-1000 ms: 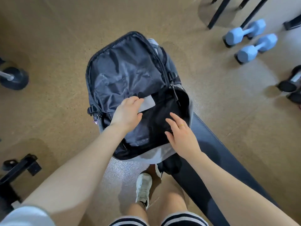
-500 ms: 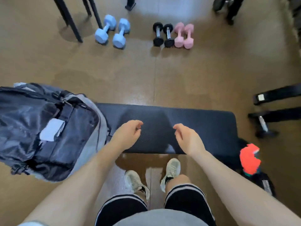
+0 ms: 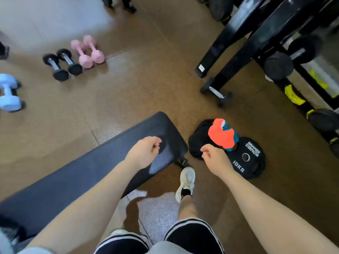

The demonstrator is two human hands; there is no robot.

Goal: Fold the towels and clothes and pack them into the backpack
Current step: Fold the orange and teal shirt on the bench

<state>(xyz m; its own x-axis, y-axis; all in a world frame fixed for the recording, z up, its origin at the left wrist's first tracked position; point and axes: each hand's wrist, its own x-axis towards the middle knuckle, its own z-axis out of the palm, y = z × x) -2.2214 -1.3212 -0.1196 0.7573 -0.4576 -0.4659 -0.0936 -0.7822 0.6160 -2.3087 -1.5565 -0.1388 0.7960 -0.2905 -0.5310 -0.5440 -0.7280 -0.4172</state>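
Note:
An orange cloth (image 3: 220, 133) lies bunched over a teal cloth (image 3: 233, 133) on a black garment (image 3: 199, 141), all piled on a 10 kg weight plate (image 3: 247, 159) on the floor. My right hand (image 3: 213, 156) hovers just left of the pile with loosely curled fingers, holding nothing. Over the end of the black bench (image 3: 91, 171) is my left hand (image 3: 145, 151), also loosely curled and holding nothing. Only a grey sliver of the backpack (image 3: 7, 237) shows at the bottom left corner.
Pink dumbbells (image 3: 88, 51), black dumbbells (image 3: 62, 64) and a blue dumbbell (image 3: 8, 92) lie on the brown floor at the left. A black weight rack (image 3: 256, 39) fills the upper right, with a small dumbbell (image 3: 217, 92) at its foot. My white shoe (image 3: 186, 180) stands beside the bench.
My view swung right, from the open backpack along the bench to the clothes pile. Both hands left the backpack and moved right; the right hand now nears the orange cloth.

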